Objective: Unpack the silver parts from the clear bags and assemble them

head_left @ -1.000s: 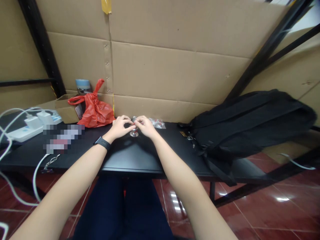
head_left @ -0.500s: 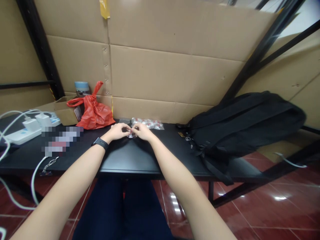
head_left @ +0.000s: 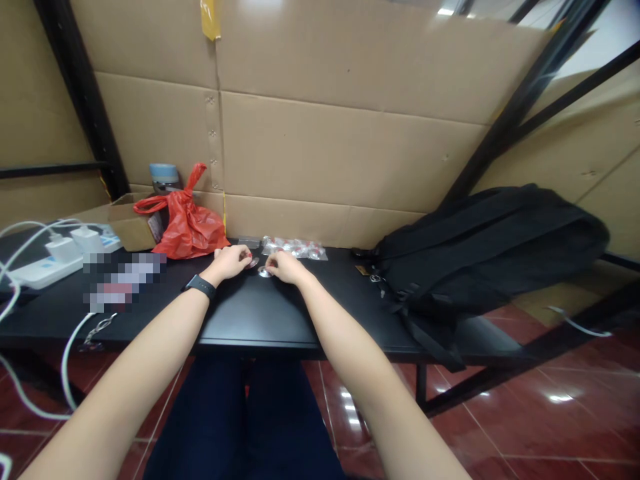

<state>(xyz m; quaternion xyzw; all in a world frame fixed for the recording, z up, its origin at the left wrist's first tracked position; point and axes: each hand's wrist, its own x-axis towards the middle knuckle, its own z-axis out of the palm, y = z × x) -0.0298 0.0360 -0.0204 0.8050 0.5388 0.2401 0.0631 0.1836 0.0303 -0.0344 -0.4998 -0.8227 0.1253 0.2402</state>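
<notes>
My left hand (head_left: 233, 261), with a dark band on its wrist, pinches a small shiny disc (head_left: 253, 264) with a bit of red at its edge. A little to the right, my right hand (head_left: 286, 267) has its fingers closed on a second small silvery disc (head_left: 263, 272). Both discs are close above or on the black table (head_left: 260, 313); the contact is too small to tell. Just behind the hands lies a clear plastic strip of packs (head_left: 295, 248) with red and silver pieces. A small clear piece of plastic (head_left: 248, 243) lies beside it.
A red plastic bag (head_left: 193, 230), a cardboard box (head_left: 133, 223) and a blue-lidded container (head_left: 164, 175) stand at the back left. Further left is a white power strip (head_left: 55, 263) with cables. A black backpack (head_left: 490, 247) covers the right side. Cardboard panels (head_left: 325, 147) rise behind.
My hands, earlier together over one shiny spot, have moved apart slightly. Two separate discs now show, one at each hand.
</notes>
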